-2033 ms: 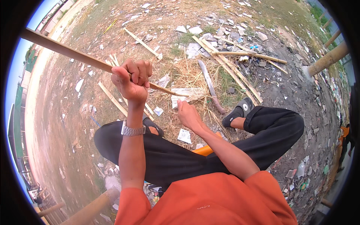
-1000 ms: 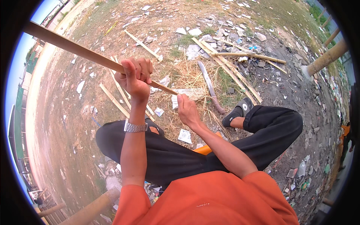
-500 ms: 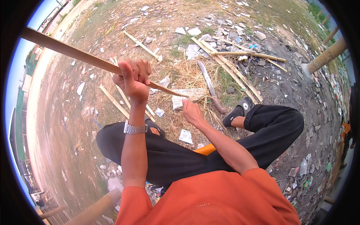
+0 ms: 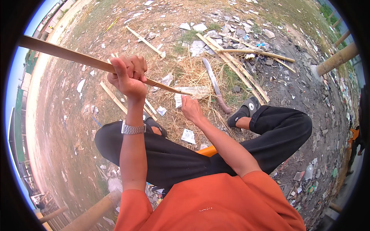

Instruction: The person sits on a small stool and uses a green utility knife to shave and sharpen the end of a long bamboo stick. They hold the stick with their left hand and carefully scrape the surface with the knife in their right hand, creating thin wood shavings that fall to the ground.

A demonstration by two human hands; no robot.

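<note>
A long bamboo strip [image 4: 73, 56] slants from the upper left down to the middle. My left hand [image 4: 129, 77] is closed around it, with a metal watch on the wrist. At the strip's near end my right hand [image 4: 192, 109] is closed, its fingertips at the tip; the far sides of the fingers are hidden. Beyond my right hand, a machete [image 4: 211, 75] with a brownish handle lies on dry straw, its handle toward my foot. Pale bamboo strips [image 4: 113, 97] lie on the ground by my left leg.
My legs in black trousers [image 4: 281, 125] are spread on both sides. More bamboo strips [image 4: 239, 69] lie crossed beyond the machete, near scattered rubbish [image 4: 239, 32]. A thick bamboo pole [image 4: 337, 59] stands at the right, another pole [image 4: 94, 213] at the lower left. A person [image 4: 354, 140] shows at the far right edge.
Both hands and the bamboo strip have shifted slightly left in the picture. My right hand has moved a little up, to the strip's tip. The machete stays on the straw.
</note>
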